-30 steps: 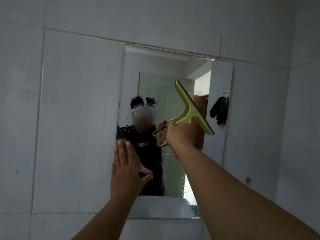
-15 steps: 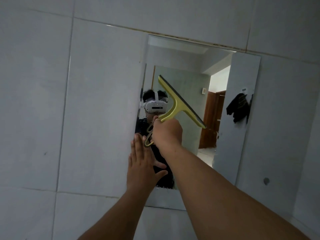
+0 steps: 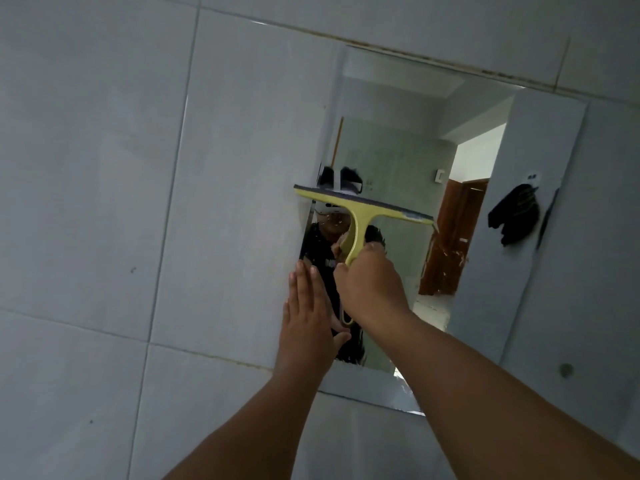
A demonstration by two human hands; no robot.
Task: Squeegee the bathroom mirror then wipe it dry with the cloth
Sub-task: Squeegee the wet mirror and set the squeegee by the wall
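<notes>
A frameless mirror [image 3: 485, 306] hangs on the grey tiled wall. My right hand [image 3: 370, 285] grips the handle of a yellow squeegee [image 3: 360, 216]. Its dark blade lies nearly level against the glass at the mirror's left side, about halfway up. My left hand [image 3: 308, 313] is flat with fingers together, pressed on the mirror's left edge just below and left of the squeegee. Water drops speckle the glass under the blade. A dark cloth [image 3: 516, 216] shows only as a reflection, hanging from a hook.
Grey wall tiles [image 3: 104, 202] surround the mirror. A small round fitting [image 3: 566, 368] sits on the wall right of the mirror's lower corner. The mirror reflects a brown door, a lit doorway and a person in a headset.
The squeegee has turned from steeply tilted to nearly level and shifted left onto the mirror's left side. The view has swung so the mirror sits further right. My left hand stays on the mirror's edge.
</notes>
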